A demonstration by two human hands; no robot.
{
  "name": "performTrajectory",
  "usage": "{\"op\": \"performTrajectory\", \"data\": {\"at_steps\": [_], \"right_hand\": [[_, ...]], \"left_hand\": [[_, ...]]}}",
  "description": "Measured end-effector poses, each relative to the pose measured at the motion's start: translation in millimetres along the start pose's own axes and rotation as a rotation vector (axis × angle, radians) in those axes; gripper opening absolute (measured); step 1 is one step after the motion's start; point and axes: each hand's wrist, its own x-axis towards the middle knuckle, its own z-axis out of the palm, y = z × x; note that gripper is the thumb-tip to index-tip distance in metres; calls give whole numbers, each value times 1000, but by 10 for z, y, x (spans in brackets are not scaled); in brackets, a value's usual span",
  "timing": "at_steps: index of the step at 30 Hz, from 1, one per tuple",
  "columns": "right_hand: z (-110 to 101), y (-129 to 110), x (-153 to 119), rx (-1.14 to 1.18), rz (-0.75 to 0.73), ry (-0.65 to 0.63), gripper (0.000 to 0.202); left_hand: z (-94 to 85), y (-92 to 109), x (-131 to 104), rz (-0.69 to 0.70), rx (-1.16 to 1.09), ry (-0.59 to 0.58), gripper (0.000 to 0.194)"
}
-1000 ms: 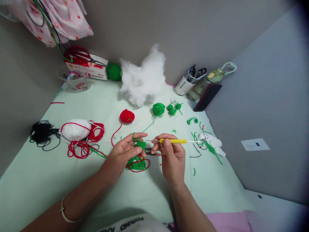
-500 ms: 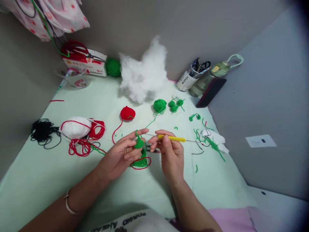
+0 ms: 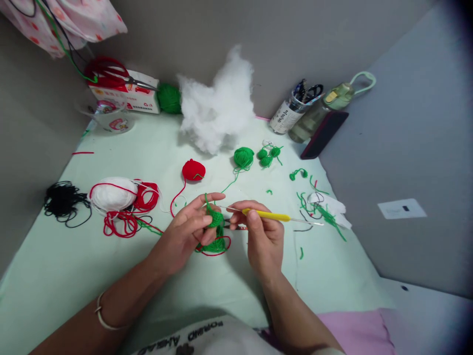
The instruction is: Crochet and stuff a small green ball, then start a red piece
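Between the thumb and fingers of my left hand (image 3: 186, 231) is a small green crochet piece (image 3: 215, 218). Green yarn loops over my raised left index finger. My right hand (image 3: 264, 236) grips a yellow-handled crochet hook (image 3: 268, 215) like a pencil, its thin metal tip pointing left and meeting the green piece. Whether the tip sits inside a stitch is too small to tell. Below my left fingers lie more green yarn (image 3: 218, 244) and a red strand. Partly hidden behind my hands is a dark-bladed tool with red on it (image 3: 236, 225).
Toward the back are a green yarn ball (image 3: 244, 157), a red yarn ball (image 3: 193, 170) and white stuffing (image 3: 218, 108). White yarn (image 3: 114, 194) and black yarn (image 3: 63, 198) lie left. Green scraps (image 3: 325, 217), a phone (image 3: 324, 135), a bottle (image 3: 314, 118) and a pen holder (image 3: 286, 117) are right.
The hook's tip has come down and in to the green piece, and its handle has shifted slightly right. My left index finger has tilted up a little with the yarn. The view has shifted slightly.
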Motion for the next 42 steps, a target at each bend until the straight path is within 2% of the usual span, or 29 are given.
{"op": "performTrajectory", "data": {"at_steps": [3, 6, 13, 23, 32, 37, 42], "right_hand": [[-4, -34, -6, 24, -32, -10, 25], [-4, -57, -22, 23, -43, 6, 25], [-12, -50, -43, -15, -67, 40, 26], [2, -66, -44, -58, -79, 0, 26], [-13, -36, -56, -196, -153, -83, 25], [-44, -5, -33, -360, -345, -148, 25], [-33, 27, -54, -652, -630, -199, 27]], "left_hand": [[-20, -34, -10, 68, 168, 50, 34], [-43, -72, -17, 72, 263, 90, 31], [-34, -75, -24, 48, 225, 108, 26], [23, -34, 12, 80, 222, 199, 22], [24, -47, 10, 103, 195, 202, 23], [31, -94, 15, 150, 246, 230, 21], [73, -149, -29, 247, 365, 362, 18]]}}
